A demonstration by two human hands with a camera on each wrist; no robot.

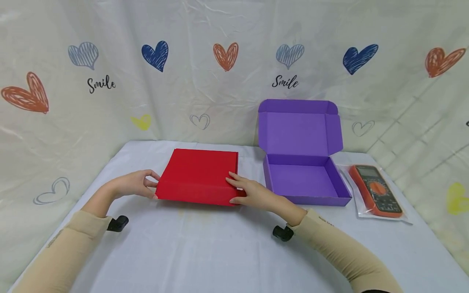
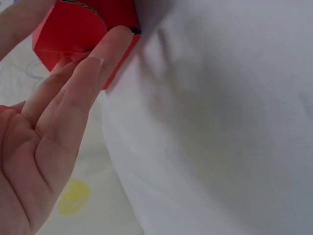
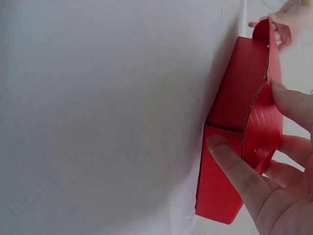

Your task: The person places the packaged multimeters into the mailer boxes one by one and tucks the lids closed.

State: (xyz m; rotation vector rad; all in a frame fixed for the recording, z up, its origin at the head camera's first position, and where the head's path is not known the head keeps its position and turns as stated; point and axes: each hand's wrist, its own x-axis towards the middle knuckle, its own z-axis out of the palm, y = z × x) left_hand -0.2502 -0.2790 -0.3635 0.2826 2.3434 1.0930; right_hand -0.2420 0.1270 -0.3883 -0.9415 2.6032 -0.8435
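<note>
A red cardboard box (image 1: 199, 171) lies on the table with its lid lowered. Along the front, its lid flap stands out over the front wall, with a curved cut edge. My left hand (image 1: 135, 185) touches the left end of this box, its fingers fairly straight against the side in the left wrist view. At the opposite end, my right hand (image 1: 254, 194) holds the front corner. The right wrist view has its thumb on the box's end wall (image 3: 220, 186) and a fingertip at the lid edge. The inside of the box is hidden.
To the right stands a purple box (image 1: 307, 199) with its lid raised. Beside it lies an orange and black multimeter (image 1: 377, 189) in a clear plastic bag. Behind the white-covered table (image 1: 205, 252) hangs a pale curtain (image 1: 176, 101) printed with hearts.
</note>
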